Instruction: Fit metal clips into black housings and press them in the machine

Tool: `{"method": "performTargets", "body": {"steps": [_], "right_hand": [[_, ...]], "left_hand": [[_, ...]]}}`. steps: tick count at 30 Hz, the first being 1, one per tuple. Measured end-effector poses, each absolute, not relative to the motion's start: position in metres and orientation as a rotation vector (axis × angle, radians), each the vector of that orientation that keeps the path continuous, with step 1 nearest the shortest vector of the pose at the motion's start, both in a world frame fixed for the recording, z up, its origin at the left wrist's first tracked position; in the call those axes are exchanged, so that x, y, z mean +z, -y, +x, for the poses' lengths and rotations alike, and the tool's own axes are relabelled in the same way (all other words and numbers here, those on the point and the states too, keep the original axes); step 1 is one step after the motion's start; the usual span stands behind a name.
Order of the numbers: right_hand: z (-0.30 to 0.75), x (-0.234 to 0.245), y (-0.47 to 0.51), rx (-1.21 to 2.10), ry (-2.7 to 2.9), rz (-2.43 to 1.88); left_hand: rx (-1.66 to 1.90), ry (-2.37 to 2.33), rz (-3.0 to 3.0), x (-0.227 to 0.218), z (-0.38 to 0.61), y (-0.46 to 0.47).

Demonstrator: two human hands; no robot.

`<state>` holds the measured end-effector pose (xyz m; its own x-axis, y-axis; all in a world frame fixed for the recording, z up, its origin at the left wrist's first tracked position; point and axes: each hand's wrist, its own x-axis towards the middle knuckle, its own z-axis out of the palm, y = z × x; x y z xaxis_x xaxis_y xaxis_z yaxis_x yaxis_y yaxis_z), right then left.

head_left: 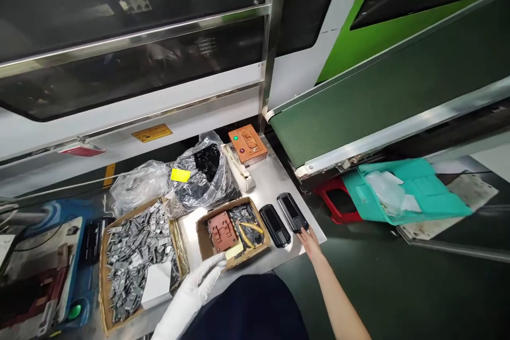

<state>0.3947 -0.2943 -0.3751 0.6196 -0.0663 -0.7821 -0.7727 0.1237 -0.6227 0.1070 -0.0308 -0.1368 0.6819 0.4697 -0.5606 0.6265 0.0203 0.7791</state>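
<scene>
Left to right: large carton (102,276) of grey parts; gloved left hand (205,277), fingers loosely extended, apparently empty, beside near edge of small carton (250,258); on metal table (268,170), left black case (274,226), then right black case (292,213), long axes roughly parallel, slanting from far left to near right; bare right hand (309,241), the nearer, at right case's near end, case extending away leftward, firmness of grip impossible to tell.
</scene>
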Motion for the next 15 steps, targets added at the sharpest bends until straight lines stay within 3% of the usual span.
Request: {"method": "performTargets", "body": {"steps": [10, 15], "right_hand": [[0.411, -0.376, 0.301, 0.843, -0.672, -1.826], [0.416, -0.364, 0.309, 0.705, -0.667, -1.941]], "left_hand": [[-0.145, -1.099, 1.321, -0.155, 0.093, 0.061], [-0.247, -0.956, 1.467, -0.145, 0.113, 0.06]]}}
